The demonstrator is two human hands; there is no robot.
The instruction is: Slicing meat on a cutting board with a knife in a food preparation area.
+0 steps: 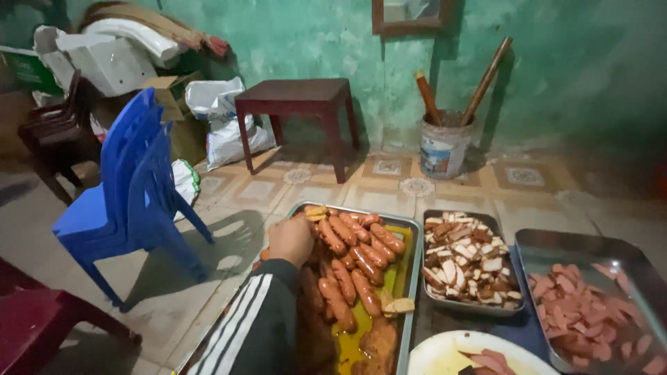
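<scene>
The left hand is laid on sausages in a metal tray on the floor; whether anything is gripped cannot be told. The sausages are lined up with long axes running diagonally, from upper left to lower right.

A dark tabletop carries three rectangular metal trays side by side — one of oily sausages at its left edge, one of pale cubes, one of pink slices — plus a white round plate at the near edge.
</scene>
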